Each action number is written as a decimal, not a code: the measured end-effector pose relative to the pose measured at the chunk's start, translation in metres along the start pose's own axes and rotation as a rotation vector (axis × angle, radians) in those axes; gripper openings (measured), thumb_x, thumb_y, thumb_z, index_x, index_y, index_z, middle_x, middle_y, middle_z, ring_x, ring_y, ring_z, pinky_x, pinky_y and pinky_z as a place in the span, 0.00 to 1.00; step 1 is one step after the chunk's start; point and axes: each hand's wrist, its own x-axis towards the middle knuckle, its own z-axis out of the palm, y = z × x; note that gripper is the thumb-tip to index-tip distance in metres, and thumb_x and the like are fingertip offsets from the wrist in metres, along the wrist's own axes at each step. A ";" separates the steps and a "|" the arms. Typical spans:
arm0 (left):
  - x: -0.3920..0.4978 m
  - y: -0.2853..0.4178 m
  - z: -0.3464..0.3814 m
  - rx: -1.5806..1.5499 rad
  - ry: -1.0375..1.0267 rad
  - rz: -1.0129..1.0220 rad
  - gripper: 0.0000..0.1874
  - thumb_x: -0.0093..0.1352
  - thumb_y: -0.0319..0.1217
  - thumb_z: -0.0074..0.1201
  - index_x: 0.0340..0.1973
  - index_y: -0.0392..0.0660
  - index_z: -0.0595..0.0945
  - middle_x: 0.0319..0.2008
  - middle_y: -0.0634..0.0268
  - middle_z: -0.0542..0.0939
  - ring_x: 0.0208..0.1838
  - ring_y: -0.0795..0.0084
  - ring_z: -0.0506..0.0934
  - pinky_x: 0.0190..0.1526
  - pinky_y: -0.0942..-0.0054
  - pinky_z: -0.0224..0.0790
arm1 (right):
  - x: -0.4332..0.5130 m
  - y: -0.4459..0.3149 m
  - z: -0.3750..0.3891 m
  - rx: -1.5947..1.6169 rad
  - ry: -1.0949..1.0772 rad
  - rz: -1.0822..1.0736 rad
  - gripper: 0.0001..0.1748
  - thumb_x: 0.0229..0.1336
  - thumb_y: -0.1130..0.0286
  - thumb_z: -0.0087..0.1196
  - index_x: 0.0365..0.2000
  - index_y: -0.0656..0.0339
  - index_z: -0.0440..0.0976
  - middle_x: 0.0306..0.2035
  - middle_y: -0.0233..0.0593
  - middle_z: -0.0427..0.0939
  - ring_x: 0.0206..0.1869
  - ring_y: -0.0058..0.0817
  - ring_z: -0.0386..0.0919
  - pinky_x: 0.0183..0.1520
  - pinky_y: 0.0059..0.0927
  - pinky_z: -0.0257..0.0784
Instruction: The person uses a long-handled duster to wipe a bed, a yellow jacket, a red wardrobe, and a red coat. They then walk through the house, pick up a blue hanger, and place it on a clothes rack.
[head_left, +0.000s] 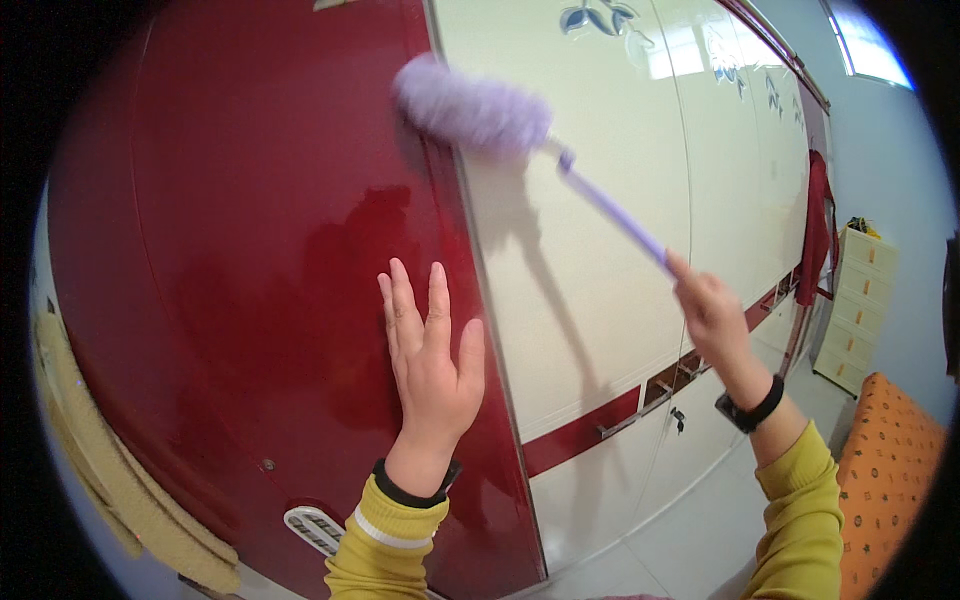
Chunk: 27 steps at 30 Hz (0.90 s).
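A fluffy purple duster (472, 109) lies across the corner of the wardrobe, its head over both the red side panel (247, 247) and the cream front door (585, 300). The far end of its purple handle (615, 214) is in the grip of my right hand (709, 311), raised before the cream doors. My left hand (435, 360) is held up flat in front of the red panel, fingers spread and nothing in it. Whether its fingertips touch the glossy surface I cannot tell. The duster head looks slightly blurred.
A key (679, 420) hangs from a lower door, below a bar handle (630, 424). To the right are a red garment (816, 232), a cream drawer unit (855, 307) and an orange patterned cover (889, 465). Yellow fabric (127, 465) runs along the left. A white slotted fitting (313, 527) sits low.
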 end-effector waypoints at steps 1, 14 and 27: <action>0.006 0.007 0.005 0.016 -0.015 0.013 0.35 0.76 0.35 0.51 0.76 0.41 0.62 0.79 0.35 0.47 0.81 0.30 0.46 0.77 0.39 0.42 | 0.019 0.012 -0.002 -0.017 0.080 0.035 0.28 0.66 0.73 0.57 0.66 0.41 0.73 0.25 0.44 0.72 0.26 0.43 0.74 0.32 0.42 0.73; 0.092 0.085 0.119 0.196 -0.062 0.013 0.35 0.75 0.40 0.54 0.74 0.38 0.65 0.78 0.32 0.47 0.81 0.31 0.44 0.77 0.40 0.39 | 0.193 0.100 -0.033 -0.348 0.172 -0.157 0.32 0.65 0.76 0.50 0.65 0.32 0.72 0.30 0.45 0.77 0.29 0.41 0.80 0.31 0.42 0.78; 0.088 0.074 0.151 0.292 0.006 -0.220 0.39 0.79 0.41 0.47 0.77 0.34 0.52 0.80 0.36 0.45 0.82 0.38 0.44 0.79 0.48 0.38 | 0.207 0.153 -0.032 -0.064 0.156 -0.391 0.30 0.67 0.71 0.52 0.66 0.30 0.70 0.30 0.47 0.77 0.31 0.46 0.80 0.35 0.45 0.78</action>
